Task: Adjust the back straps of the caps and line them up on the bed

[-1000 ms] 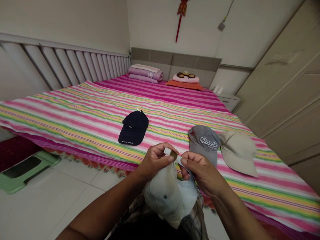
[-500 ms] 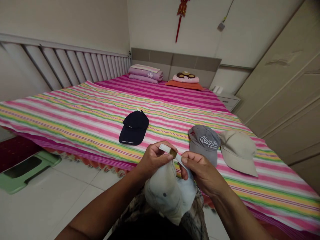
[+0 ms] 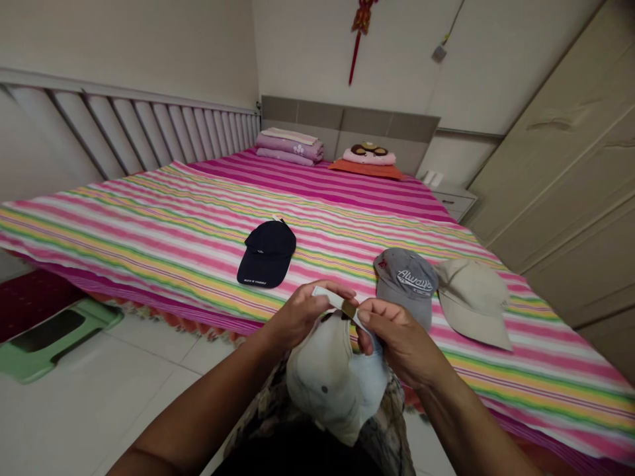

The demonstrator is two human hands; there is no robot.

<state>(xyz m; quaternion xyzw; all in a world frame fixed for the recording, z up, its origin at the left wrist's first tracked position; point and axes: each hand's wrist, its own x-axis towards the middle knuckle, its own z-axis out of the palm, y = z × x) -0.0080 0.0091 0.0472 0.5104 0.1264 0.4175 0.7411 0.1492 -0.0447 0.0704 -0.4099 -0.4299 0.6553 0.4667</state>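
A pale, whitish baseball cap (image 3: 322, 377) hangs between my hands in front of my lap, its back strap uppermost. My left hand (image 3: 305, 314) pinches the free end of the strap (image 3: 325, 296). A brass-coloured buckle (image 3: 348, 309) sits on the strap between the two hands. Closed on the strap just right of the buckle is my right hand (image 3: 397, 334). Beyond them on the bed lie a navy cap (image 3: 268, 254), a grey cap with white lettering (image 3: 407, 281) and a beige cap (image 3: 473, 301); the grey one's edge touches the beige one.
The bed has a striped cover (image 3: 149, 225). Folded purple bedding (image 3: 290, 147) and a pink bundle (image 3: 370, 155) lie by the headboard (image 3: 367, 125). A green stool (image 3: 64, 340) stands on the tiled floor at left, a wardrobe (image 3: 560, 165) at right.
My left hand has shifted slightly left along the strap, away from the buckle, which is now more exposed. My right hand stays in nearly the same place.
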